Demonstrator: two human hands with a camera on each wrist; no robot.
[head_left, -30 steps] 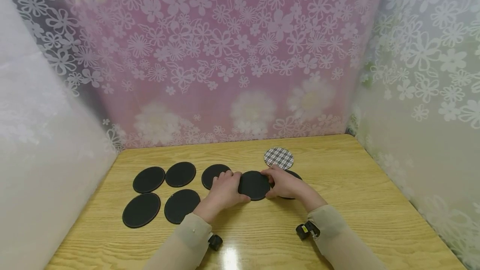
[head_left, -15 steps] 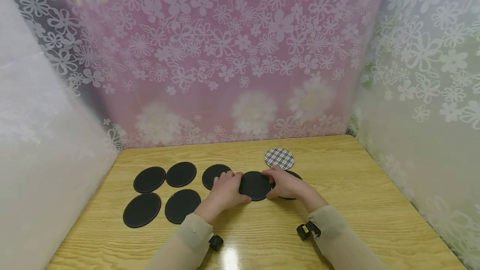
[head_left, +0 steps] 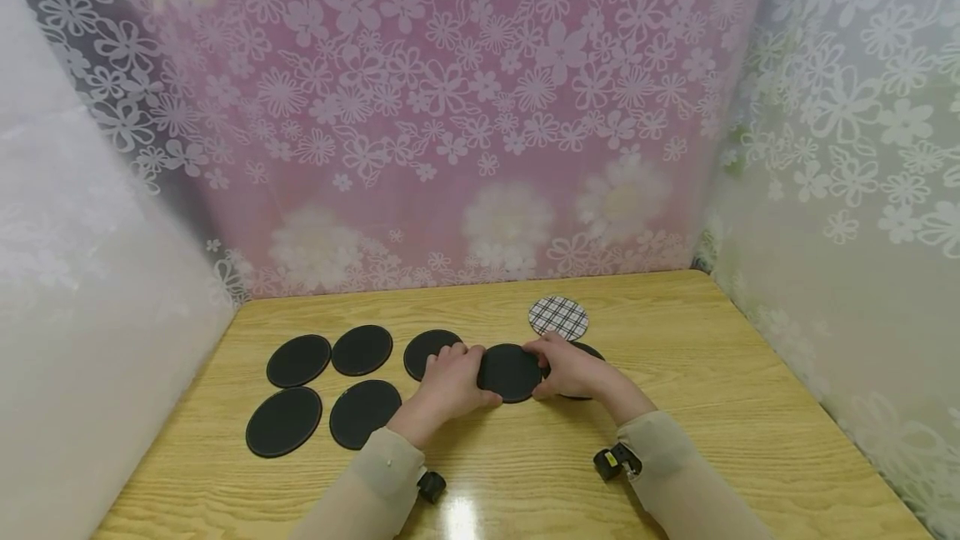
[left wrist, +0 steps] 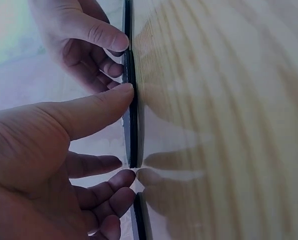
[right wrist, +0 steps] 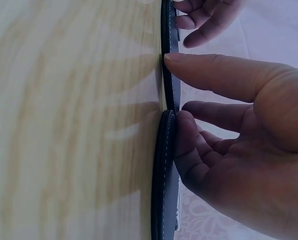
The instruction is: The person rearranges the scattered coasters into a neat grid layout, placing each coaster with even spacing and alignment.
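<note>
In the head view a round black coaster [head_left: 510, 373] lies flat on the wooden table between the two hands. My left hand [head_left: 452, 382] grips its left side, thumb at the near edge and fingers toward the far edge. On the opposite side my right hand [head_left: 568, 365] holds it the same way, with index finger and thumb at the rim. Seen edge-on in the left wrist view, the coaster [left wrist: 133, 117] has the left thumb against it. Light stitching runs along the rim of the coaster [right wrist: 169, 85] in the right wrist view.
Another black coaster [head_left: 590, 349] is partly covered by the right hand, with a plaid coaster [head_left: 558, 317] behind it. A black coaster [head_left: 425, 352] sits left of the left fingers. Several more black coasters [head_left: 298, 360] lie at the left. Flowered curtains [head_left: 480, 123] enclose the table [head_left: 712, 407].
</note>
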